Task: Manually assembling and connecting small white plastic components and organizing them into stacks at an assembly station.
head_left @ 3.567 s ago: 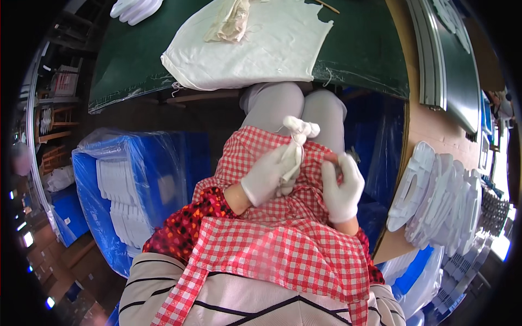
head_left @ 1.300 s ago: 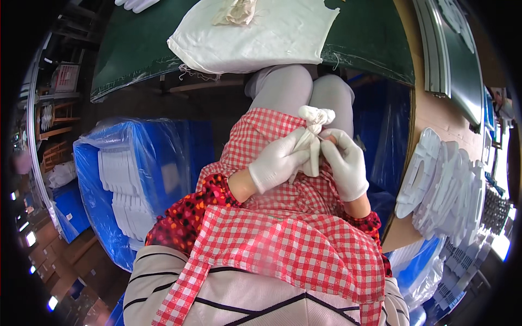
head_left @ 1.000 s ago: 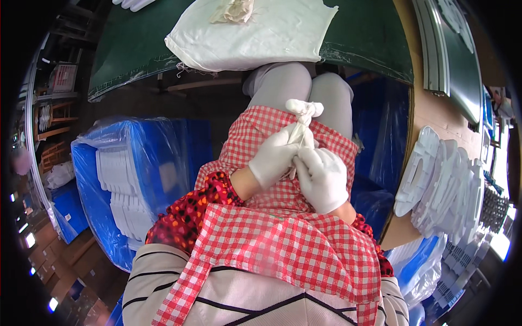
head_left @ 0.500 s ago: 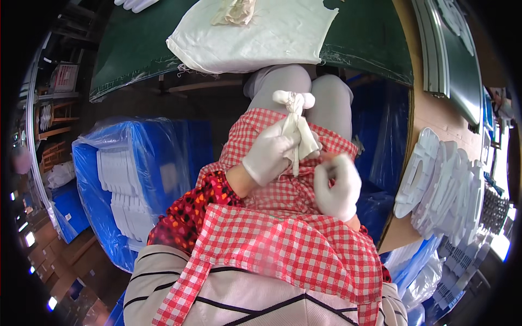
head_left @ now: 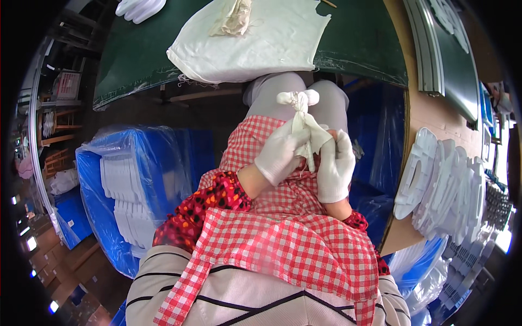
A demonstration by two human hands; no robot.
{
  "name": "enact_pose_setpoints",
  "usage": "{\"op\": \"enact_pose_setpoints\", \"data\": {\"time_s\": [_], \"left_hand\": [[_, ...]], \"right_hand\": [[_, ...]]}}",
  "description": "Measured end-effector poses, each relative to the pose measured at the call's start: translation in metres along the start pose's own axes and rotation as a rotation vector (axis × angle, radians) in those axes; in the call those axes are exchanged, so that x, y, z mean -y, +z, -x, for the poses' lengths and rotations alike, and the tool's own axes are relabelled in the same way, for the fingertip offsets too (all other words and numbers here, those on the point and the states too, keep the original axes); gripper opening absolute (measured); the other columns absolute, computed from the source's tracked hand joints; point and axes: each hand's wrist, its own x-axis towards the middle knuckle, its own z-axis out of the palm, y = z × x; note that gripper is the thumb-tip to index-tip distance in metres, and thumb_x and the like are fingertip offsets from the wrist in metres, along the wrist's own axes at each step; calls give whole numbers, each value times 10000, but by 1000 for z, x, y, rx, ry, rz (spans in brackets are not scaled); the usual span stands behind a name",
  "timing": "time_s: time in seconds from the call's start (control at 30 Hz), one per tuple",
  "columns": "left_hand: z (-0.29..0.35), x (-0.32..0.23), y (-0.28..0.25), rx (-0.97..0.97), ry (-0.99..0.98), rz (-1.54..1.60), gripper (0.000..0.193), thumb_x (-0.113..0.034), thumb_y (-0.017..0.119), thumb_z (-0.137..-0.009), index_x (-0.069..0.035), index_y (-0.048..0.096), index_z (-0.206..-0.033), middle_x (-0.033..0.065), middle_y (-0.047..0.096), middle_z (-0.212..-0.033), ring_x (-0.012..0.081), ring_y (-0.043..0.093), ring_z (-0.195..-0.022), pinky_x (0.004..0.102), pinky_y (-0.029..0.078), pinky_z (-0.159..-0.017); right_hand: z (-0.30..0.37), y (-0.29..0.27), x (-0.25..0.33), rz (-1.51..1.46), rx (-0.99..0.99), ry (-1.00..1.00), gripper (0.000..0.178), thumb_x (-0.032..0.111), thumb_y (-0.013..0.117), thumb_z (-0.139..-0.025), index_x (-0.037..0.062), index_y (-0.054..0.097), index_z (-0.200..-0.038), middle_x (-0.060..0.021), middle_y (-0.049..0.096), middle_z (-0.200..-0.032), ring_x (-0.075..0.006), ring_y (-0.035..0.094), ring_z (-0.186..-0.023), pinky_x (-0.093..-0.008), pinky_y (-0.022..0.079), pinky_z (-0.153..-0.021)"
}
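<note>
Holding a small white cloth bundle [head_left: 302,122] with both hands, the person keeps it up over the red checked apron [head_left: 283,239] on their lap. The left hand [head_left: 280,154], in a white glove, is closed around the lower part of the bundle. The right hand [head_left: 335,165], also in a white glove, pinches the bundle's side just beside the left hand. Both hands grip it tight.

The bundle is soft and white. It is tied near the top, so the top puffs out into little round lumps. Below the tie the cloth hangs down in loose folds, and a thin strand dangles from it.

The bundle sits above the apron, in front of the person's pale grey knees [head_left: 296,95]. Further past the apron is a green table [head_left: 359,38] with a big white cloth bag [head_left: 255,38] lying on it. To the left of the apron stands a blue plastic-wrapped stack of white pieces [head_left: 128,190]. To the right of the apron, flat white shaped pieces [head_left: 440,185] lean in a row on a wooden board.
</note>
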Motion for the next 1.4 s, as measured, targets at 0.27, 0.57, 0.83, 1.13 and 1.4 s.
{"op": "enact_pose_setpoints", "data": {"time_s": [0.27, 0.57, 0.83, 1.13, 1.4], "left_hand": [[-27, -1, 25, 16, 649, -489, 304, -77, 406, -947, 35, 475, -1221, 132, 571, -1131, 197, 580, -1050, 305, 468, -918], [-71, -24, 59, 132, 519, 104, 336, -173, 435, -975, 28, 441, -1243, 135, 558, -1152, 224, 586, -1057, 310, 475, -931], [-68, -38, 68, 63, 408, -136, 318, -203, 554, -935, 5, 523, -1173, 69, 620, -1047, 133, 591, -919, 272, 479, -804], [-47, -46, 53, 36, 1028, -1087, 119, -67, 592, -720, -56, 577, -837, 126, 551, -738, 340, 535, -717, 423, 432, -625], [-49, -57, 42, 261, 1160, -1067, 66, -52, 579, -748, -46, 534, -797, 129, 547, -777, 329, 534, -756, 411, 429, -664]], "right_hand": [[-29, 18, -2, -507, -341, -75, 230, 211, 397, -1012, 16, 507, -1065, -37, 544, -946, -105, 540, -824, -250, 475, -731], [-58, 3, 37, -200, -292, -314, 253, 183, 403, -1002, -45, 511, -1016, -51, 561, -866, -100, 521, -772, -232, 452, -679], [-86, -12, 63, -198, -627, -373, 255, 189, 377, -1002, -25, 515, -985, -57, 530, -873, -125, 498, -791, -257, 441, -724], [-80, -4, 56, -158, -619, -352, 235, 163, 373, -999, -10, 519, -938, -32, 511, -852, -107, 479, -774, -243, 432, -724], [-79, -4, 70, -181, -590, -295, 308, 212, 370, -1006, 13, 519, -824, -14, 493, -765, -98, 449, -718, -245, 400, -675]]}}
